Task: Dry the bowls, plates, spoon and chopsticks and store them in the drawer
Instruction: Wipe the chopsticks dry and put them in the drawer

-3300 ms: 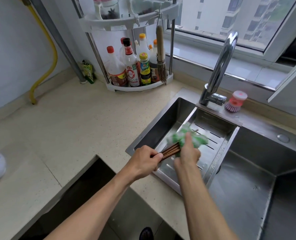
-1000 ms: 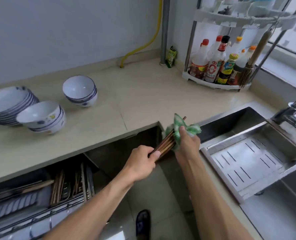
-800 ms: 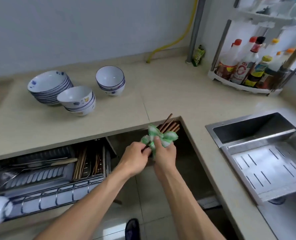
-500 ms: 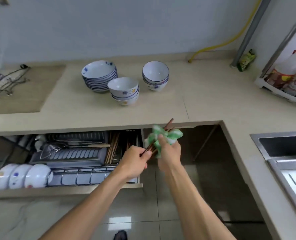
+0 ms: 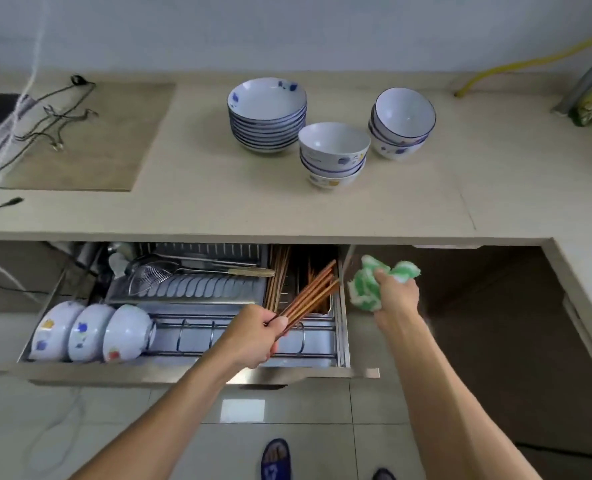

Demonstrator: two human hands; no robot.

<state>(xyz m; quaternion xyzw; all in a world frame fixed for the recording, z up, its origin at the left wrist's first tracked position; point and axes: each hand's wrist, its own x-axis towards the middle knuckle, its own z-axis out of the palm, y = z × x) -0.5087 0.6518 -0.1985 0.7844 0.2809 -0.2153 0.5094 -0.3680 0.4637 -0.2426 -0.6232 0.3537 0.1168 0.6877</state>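
Separated now from the chopsticks (image 5: 310,295), the green cloth (image 5: 369,285) sits bunched in the right hand (image 5: 393,293), just right of the open drawer (image 5: 197,370). Left hand (image 5: 253,336) fingers curl around the chopstick bundle, its tips angled over the drawer's right-hand compartment. Three bowls (image 5: 90,332) stand in the drawer rack; stacked plates (image 5: 267,114) and bowl stacks (image 5: 332,154) rest on the counter (image 5: 183,209).

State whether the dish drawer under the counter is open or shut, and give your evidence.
Open. The drawer juts out past the counter, exposing bowls standing on edge in its rack.
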